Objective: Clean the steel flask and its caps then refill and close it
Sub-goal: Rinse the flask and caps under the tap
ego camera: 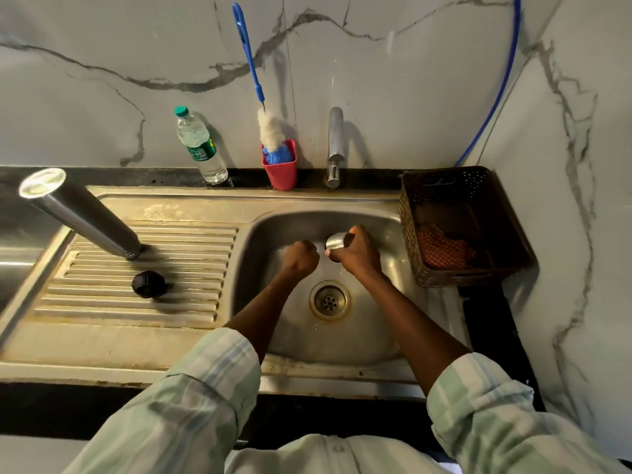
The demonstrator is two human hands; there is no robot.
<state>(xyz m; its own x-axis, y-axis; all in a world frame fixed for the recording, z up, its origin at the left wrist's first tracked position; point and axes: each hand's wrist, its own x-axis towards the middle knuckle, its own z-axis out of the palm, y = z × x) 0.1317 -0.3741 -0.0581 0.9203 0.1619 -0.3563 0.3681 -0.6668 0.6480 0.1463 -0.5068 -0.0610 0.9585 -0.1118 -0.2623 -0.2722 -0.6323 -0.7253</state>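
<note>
Sleeves (191, 398) were rolled; right hand (359, 254) grasped steel cap (337, 241) over sink (342, 350), left hand (301, 258) clenched, empty. Wet cap could slip; the flask (82, 213) could tip.

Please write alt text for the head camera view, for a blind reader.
Over a steel sink, the right hand holds a steel cap; the left hand is a fist beside it. The flask and a black cap stand on the drainboard.

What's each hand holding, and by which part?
Right hand grips the steel cap around its side wall, over the sink. Left hand is fisted; nothing visible in it.
</note>
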